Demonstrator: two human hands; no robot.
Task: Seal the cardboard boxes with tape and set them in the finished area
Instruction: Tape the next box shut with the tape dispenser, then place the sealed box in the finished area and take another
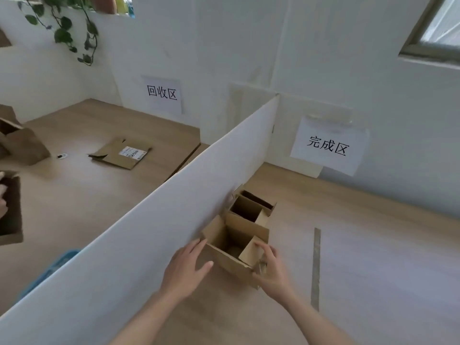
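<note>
- A small brown cardboard box with open top flaps (pixel 232 247) is seen on the pale wooden tabletop (pixel 373 245), just beside the white upright divider panel (pixel 159 220).
- The left hand (pixel 185 266) is laid against the box's left side with fingers nearly straight and the thumb stretched along the front wall; nothing is gripped by it.
- The right hand (pixel 270 268) is curled at the box's right front corner, where a raised flap is pinched between fingers and thumb.
- A second open brown cardboard box (pixel 251 207) is placed right behind the first, also against the divider.
- A white paper sign reading 完成区 (pixel 327 145) is fixed to the wall beyond these boxes.
- A grey strip (pixel 316 267) is marked on the tabletop to the right of the boxes.
- Across the divider, a flattened brown cardboard box with a white label (pixel 120 153) is lying on the tabletop, below a white paper sign reading 回收区 (pixel 161 93).
- Further brown cardboard boxes (pixel 20 143) are seen at the left edge.
- Green trailing leaves (pixel 64 28) are hung at the upper left.
</note>
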